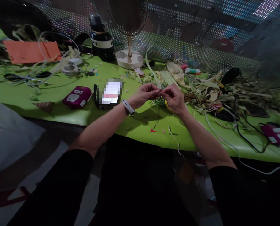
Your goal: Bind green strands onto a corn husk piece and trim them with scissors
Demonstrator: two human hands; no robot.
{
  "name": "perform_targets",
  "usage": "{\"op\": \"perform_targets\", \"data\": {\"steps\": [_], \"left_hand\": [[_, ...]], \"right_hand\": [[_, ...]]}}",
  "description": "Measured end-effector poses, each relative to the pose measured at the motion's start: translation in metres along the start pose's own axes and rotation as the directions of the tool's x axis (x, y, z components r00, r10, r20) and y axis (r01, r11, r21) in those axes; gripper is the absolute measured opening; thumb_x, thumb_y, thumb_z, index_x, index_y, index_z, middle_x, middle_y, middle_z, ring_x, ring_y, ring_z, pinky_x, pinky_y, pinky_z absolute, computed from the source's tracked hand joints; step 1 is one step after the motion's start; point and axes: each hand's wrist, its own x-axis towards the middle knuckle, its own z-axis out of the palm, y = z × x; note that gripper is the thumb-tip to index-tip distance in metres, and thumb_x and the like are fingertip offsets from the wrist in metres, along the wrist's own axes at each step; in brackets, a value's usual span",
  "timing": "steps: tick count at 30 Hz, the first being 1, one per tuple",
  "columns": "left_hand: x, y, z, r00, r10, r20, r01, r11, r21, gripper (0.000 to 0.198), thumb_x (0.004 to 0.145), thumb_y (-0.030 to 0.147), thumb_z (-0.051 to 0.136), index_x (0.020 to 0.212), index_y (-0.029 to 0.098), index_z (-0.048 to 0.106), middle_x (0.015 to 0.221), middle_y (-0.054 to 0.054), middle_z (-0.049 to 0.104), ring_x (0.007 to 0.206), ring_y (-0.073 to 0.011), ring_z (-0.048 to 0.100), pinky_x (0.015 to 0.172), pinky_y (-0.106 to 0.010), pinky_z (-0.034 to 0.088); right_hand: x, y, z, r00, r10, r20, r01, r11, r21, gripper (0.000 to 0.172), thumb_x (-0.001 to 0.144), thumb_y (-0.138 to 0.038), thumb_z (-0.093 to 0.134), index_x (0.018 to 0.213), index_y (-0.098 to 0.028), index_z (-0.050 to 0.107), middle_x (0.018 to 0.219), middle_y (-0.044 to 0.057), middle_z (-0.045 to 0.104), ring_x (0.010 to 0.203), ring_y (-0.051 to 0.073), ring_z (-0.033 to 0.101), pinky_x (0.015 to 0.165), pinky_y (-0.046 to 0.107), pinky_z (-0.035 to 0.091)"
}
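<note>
My left hand (146, 93) and my right hand (174, 98) meet fingertip to fingertip above the green table (59, 91). Both pinch a thin strip of dried plant material (160, 92) between them. A yellow band (167, 106) shows under my right palm, held in that hand. A thin dark strand (157, 117) hangs from the hands down to the table. A grey watch (128, 106) sits on my left wrist. A heap of dried husks and leaves (201, 88) lies just beyond and to the right of my hands.
A phone (109, 93) lies left of my hands, with a magenta device (76, 96) further left. A desk fan (128, 37) and a dark bottle (101, 39) stand at the back. Scissors (14, 77), orange paper (31, 51), cables (248, 141) and a second magenta device (275, 135) surround the spot.
</note>
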Motion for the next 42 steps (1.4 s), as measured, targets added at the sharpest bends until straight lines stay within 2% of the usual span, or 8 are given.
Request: {"op": "perform_targets", "data": {"steps": [4,11,18,21,25,33,38,42], "left_hand": [[-0.001,0.002,-0.005,0.999,-0.025,0.039,0.028,0.998,-0.065,0.020,0.072,0.019,0.080,0.073,0.014,0.060,0.070,0.002,0.061,0.060,-0.0047,0.056,0.062,-0.021,0.044],[-0.003,0.003,-0.009,0.995,-0.088,0.047,0.091,0.994,-0.066,0.017,0.072,0.020,0.079,0.071,0.013,0.063,0.066,0.003,0.059,0.060,-0.0032,0.053,0.054,-0.017,0.037],[-0.004,0.003,-0.009,0.990,-0.125,0.063,0.130,0.989,-0.070,0.022,0.070,0.027,0.082,0.078,0.014,0.065,0.072,0.001,0.065,0.064,-0.0054,0.059,0.057,-0.018,0.042],[-0.002,0.003,-0.011,0.989,-0.132,0.065,0.137,0.987,-0.081,0.023,0.068,0.022,0.083,0.081,0.014,0.066,0.075,0.002,0.065,0.065,-0.0048,0.060,0.059,-0.018,0.044],[-0.001,0.004,-0.012,0.992,-0.118,0.050,0.123,0.986,-0.109,0.020,0.070,0.019,0.082,0.078,0.013,0.065,0.071,0.004,0.062,0.060,-0.0021,0.055,0.053,-0.016,0.039],[-0.001,0.006,-0.011,0.983,-0.167,0.080,0.173,0.982,-0.071,0.019,0.070,0.017,0.081,0.079,0.013,0.065,0.067,0.003,0.061,0.057,-0.0025,0.055,0.049,-0.016,0.037],[0.000,0.004,-0.013,0.990,-0.122,0.074,0.127,0.990,-0.058,0.022,0.068,0.019,0.083,0.079,0.013,0.065,0.072,0.002,0.066,0.062,-0.0041,0.058,0.053,-0.015,0.041],[0.001,0.001,-0.015,0.995,-0.085,0.046,0.086,0.996,-0.022,0.024,0.069,0.021,0.082,0.085,0.013,0.067,0.079,-0.001,0.069,0.067,-0.0059,0.062,0.058,-0.017,0.044]], "right_hand": [[0.000,0.001,0.001,0.998,0.065,-0.010,-0.064,0.997,0.030,0.042,0.083,-0.062,0.062,0.078,-0.021,0.060,0.077,0.001,0.055,0.072,0.014,0.051,0.067,0.029,0.043],[0.001,0.007,0.002,0.997,-0.075,-0.029,0.077,0.996,0.051,0.039,0.083,-0.059,0.064,0.077,-0.020,0.061,0.074,0.000,0.055,0.067,0.012,0.050,0.061,0.027,0.042],[-0.001,0.007,0.002,0.993,-0.108,-0.046,0.109,0.994,0.015,0.034,0.085,-0.053,0.065,0.078,-0.020,0.061,0.077,0.000,0.056,0.067,0.012,0.051,0.060,0.027,0.043],[-0.001,0.007,0.001,0.996,-0.081,-0.026,0.081,0.996,0.027,0.034,0.083,-0.054,0.067,0.081,-0.021,0.063,0.080,0.001,0.057,0.070,0.012,0.053,0.062,0.027,0.044],[0.000,0.010,-0.001,0.998,-0.068,0.017,0.065,0.991,0.121,0.034,0.078,-0.053,0.072,0.091,-0.023,0.065,0.088,0.001,0.059,0.071,0.012,0.055,0.063,0.027,0.046],[0.003,0.011,-0.002,0.997,-0.057,0.042,0.052,0.992,0.111,0.031,0.078,-0.052,0.073,0.076,-0.022,0.065,0.079,0.000,0.058,0.075,0.013,0.055,0.067,0.028,0.046],[0.003,0.011,0.000,1.000,-0.016,0.000,0.015,0.983,0.181,0.034,0.077,-0.053,0.074,0.075,-0.021,0.063,0.075,-0.001,0.057,0.070,0.012,0.054,0.064,0.027,0.045],[0.003,0.010,0.001,0.996,0.085,-0.002,-0.083,0.971,0.225,0.038,0.073,-0.056,0.075,0.075,-0.021,0.061,0.074,-0.002,0.058,0.067,0.011,0.054,0.062,0.026,0.046]]}}
